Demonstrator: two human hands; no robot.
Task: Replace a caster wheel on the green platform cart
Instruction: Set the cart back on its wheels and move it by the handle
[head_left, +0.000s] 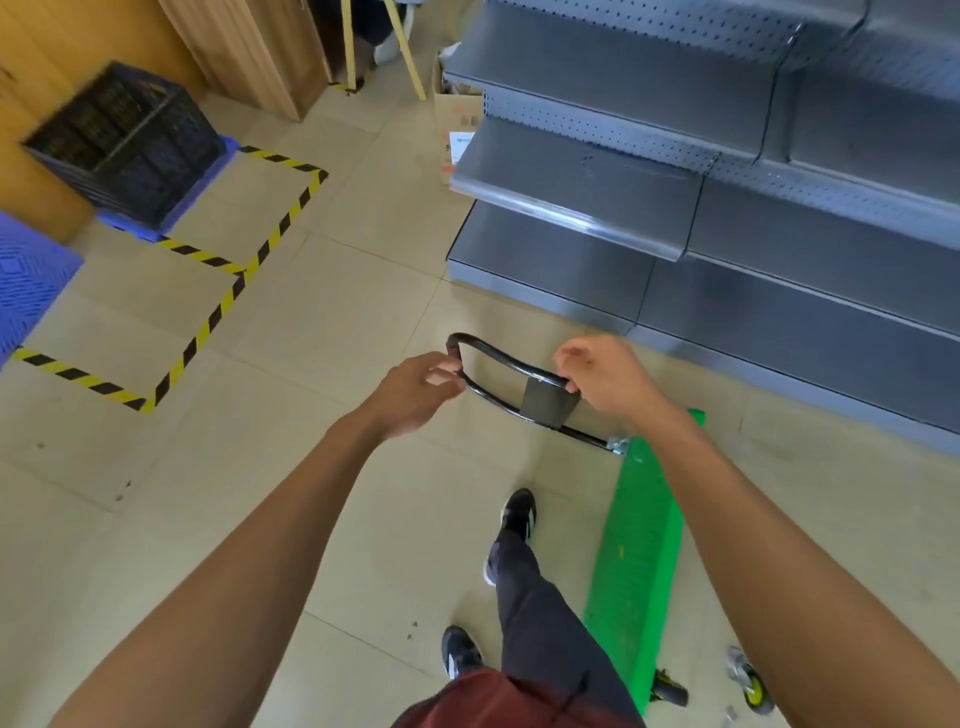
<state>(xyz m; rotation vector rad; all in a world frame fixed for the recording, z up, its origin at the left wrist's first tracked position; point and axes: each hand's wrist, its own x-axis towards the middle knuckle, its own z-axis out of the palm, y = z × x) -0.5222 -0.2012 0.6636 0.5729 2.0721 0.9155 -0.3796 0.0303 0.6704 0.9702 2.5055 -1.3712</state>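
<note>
The green platform cart (636, 551) stands tipped on its long edge on the tiled floor, its deck facing left. Its black tube handle (506, 366) sticks out ahead of me. My left hand (415, 392) grips the handle's left bend near the red sleeve. My right hand (605, 371) curls over the handle's right side. One caster wheel (670, 691) shows at the cart's near end. A second caster wheel (748, 683) with a yellow hub lies loose on the floor to the right, partly hidden by my right forearm.
Grey metal shelving (727, 208) runs along the right, close to the cart. A black crate (124, 140) sits on blue pallets at the far left, beside yellow-black floor tape (218, 312). A cardboard box (457, 124) stands behind the shelving. My feet (517, 514) are left of the cart.
</note>
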